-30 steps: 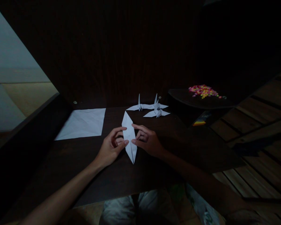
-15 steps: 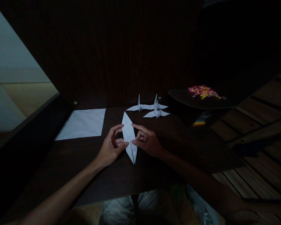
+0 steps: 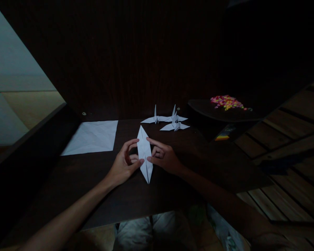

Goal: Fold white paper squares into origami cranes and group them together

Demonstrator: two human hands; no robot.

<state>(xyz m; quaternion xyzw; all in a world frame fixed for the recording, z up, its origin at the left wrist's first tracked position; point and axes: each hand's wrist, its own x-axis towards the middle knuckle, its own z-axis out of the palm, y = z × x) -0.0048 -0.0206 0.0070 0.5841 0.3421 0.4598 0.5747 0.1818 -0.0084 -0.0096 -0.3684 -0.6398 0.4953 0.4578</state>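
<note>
Between my two hands is a long, diamond-shaped piece of folded white paper (image 3: 144,150), its points facing away from me and toward me. A slit runs down the middle of its nearer half. My left hand (image 3: 125,159) grips the left edge, with thumb and index finger on the paper and the other fingers curled. On the opposite edge, my right hand (image 3: 165,157) pinches the paper in the same way. Beyond it, against the back panel, stand three white paper cranes (image 3: 176,126), partly overlapping one another.
A creased white sheet (image 3: 94,137) lies flat on the dark desk (image 3: 115,205) at the left. To the right, a corner shelf (image 3: 202,108) bears a heap of small pink and yellow pieces (image 3: 227,102). A raised dark side board (image 3: 34,139) bounds the left.
The folded paper has turned slightly, its far point shifting right and its near point left, so it stands straighter. Both hands keep their hold in nearly the same place.
</note>
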